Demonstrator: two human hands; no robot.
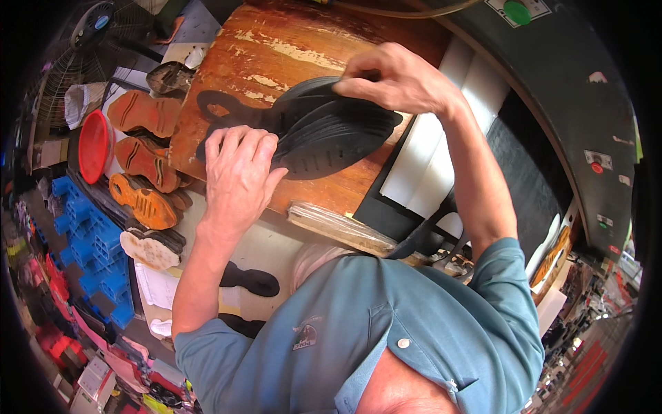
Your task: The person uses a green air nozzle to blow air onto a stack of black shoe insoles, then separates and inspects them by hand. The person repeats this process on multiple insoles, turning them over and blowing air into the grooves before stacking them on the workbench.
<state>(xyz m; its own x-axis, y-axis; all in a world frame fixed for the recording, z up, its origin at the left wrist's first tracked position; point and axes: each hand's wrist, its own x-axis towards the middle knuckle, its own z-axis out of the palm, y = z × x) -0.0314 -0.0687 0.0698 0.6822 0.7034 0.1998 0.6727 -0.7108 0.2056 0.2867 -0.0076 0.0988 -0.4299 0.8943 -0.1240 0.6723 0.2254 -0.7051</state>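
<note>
Right at the fingertips, your right hand (pixel 400 79) has thumb and forefinger drawn close together, pinching at the upper edge of the black soles (pixel 331 138), the other fingers curling behind. Over on the other end, your left hand (pixel 238 172) lies across the narrower part of the same stack, fingers side by side and bent down, thumb standing off toward the right; whether those fingertips grip anything underneath, you can't tell from here.

And there's the stack itself, between your two hands, its layers fanned out in curved leaves, resting on the worn wooden board (pixel 296 48). At the upper left, a dark rounded end with an opening shows the wood through it.

Moving out: a pale layered strip (pixel 338 224) runs along the board's near edge, and white slabs (pixel 424 165) lie just to the right. On your left come the orange-brown soles (pixel 145 114), a red bowl (pixel 95 147) beside them, then blue plastic blocks (pixel 93 241). Far top left, a fan (pixel 89 21); off right, a dark machine panel (pixel 572 90).
</note>
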